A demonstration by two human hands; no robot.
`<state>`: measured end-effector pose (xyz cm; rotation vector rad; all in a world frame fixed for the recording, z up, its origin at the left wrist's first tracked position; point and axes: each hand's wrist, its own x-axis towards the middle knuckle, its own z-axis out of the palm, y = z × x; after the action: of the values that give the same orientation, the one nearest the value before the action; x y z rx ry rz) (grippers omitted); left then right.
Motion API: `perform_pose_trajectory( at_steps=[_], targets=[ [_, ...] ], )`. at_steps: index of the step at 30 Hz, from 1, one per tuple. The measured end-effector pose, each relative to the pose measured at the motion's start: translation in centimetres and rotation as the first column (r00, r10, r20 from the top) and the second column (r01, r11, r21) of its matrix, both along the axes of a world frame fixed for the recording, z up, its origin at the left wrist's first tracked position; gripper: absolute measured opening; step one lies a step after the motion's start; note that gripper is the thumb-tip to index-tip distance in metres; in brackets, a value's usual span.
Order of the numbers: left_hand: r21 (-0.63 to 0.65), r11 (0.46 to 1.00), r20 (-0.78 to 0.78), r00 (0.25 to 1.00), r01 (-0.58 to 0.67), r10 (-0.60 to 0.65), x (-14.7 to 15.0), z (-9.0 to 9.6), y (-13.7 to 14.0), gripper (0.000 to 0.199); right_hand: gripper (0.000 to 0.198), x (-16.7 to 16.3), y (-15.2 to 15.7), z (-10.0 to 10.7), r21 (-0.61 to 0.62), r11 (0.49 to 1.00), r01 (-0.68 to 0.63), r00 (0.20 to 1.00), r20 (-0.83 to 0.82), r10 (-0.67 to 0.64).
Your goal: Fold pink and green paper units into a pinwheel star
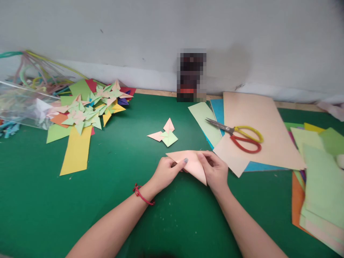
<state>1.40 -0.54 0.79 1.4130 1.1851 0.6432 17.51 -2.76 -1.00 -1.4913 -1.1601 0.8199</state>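
Note:
A pale pink sheet of paper [191, 163], folded into a triangle, is held between both hands just above the green table. My left hand [169, 170] pinches its left side, the thumb lying on top and the fingers mostly hidden beneath. On the right edge, my right hand [215, 170] grips it with the thumb in front and fingers curled behind. Just beyond the paper lies a small folded paper piece [167, 135] with two pink points and a light green square part. A red cord bracelet [143, 195] circles my left wrist.
Scissors [231, 132] with yellow and red handles lie on large pink sheets [255, 118] to the right. Folded paper stars [83, 111] are heaped at back left, beside a clear plastic bag [27, 104]. Green sheets [325, 179] are stacked far right. A blurred dark object [190, 75] stands by the wall.

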Motion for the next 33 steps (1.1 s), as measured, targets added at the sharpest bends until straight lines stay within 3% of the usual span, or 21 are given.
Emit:
perform_pose_trajectory(
  at_steps=[9, 13, 18, 24, 28, 33],
  targets=[
    [0.045, 0.999, 0.074, 0.997, 0.005, -0.009, 0.24, 0.07, 0.04, 0.032, 0.015, -0.11, 0.13, -0.1, -0.001, 1.0, 0.011, 1.0, -0.023, -0.011],
    [0.035, 0.999, 0.04, 0.998, 0.042, -0.043, 0.05, 0.2, -0.15, 0.031, 0.014, -0.09, 0.08, -0.15, -0.002, 1.0, 0.001, 1.0, -0.02, -0.001],
    [0.155, 0.98, -0.108, 0.988, 0.122, -0.106, 0.01, 0.0, -0.32, 0.029, 0.014, -0.04, 0.0, -0.3, -0.002, 0.999, -0.05, 0.998, -0.03, 0.049],
    [0.096, 0.985, -0.034, 0.99, 0.141, -0.138, 0.14, 0.2, -0.37, 0.037, 0.016, -0.02, 0.01, -0.22, -0.013, 0.999, -0.041, 0.999, -0.025, 0.041],
    [0.048, 0.992, -0.042, 0.992, 0.12, -0.118, 0.15, 0.16, -0.61, 0.031, 0.017, 0.04, -0.02, -0.13, -0.018, 1.0, -0.022, 1.0, -0.007, 0.022],
    [0.104, 0.981, -0.125, 0.981, 0.162, -0.149, 0.08, 0.19, -0.69, 0.04, 0.016, -0.08, 0.01, -0.26, -0.008, 1.0, -0.013, 0.999, -0.031, 0.013]
  ],
)
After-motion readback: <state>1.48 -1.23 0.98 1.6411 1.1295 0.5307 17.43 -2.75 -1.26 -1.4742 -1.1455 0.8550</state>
